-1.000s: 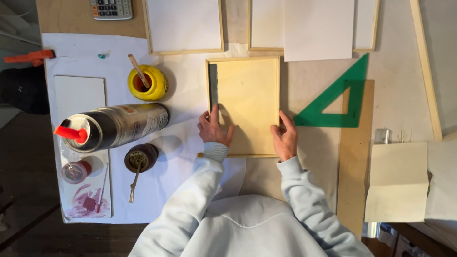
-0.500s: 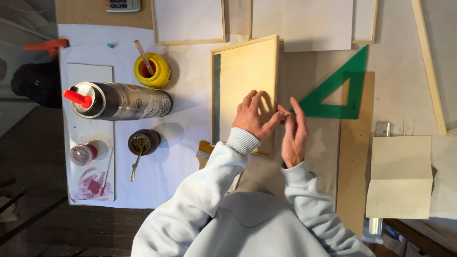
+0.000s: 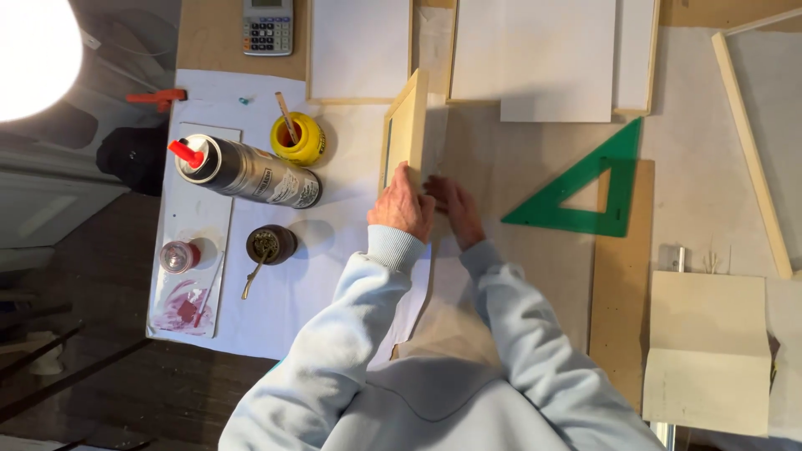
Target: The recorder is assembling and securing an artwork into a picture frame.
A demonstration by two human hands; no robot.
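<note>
Paper-covered table (image 3: 334, 276) over dark floor; both hands (image 3: 403, 203) (image 3: 454, 207) grasp the wooden frame (image 3: 407, 125), on edge, pointing away.

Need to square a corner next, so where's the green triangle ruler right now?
In the head view, the green triangle ruler lies flat on the table right of the right hand, below the white panels.

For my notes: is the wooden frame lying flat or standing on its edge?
On edge: the wooden frame shows only its narrow side, held by the left hand.
</note>
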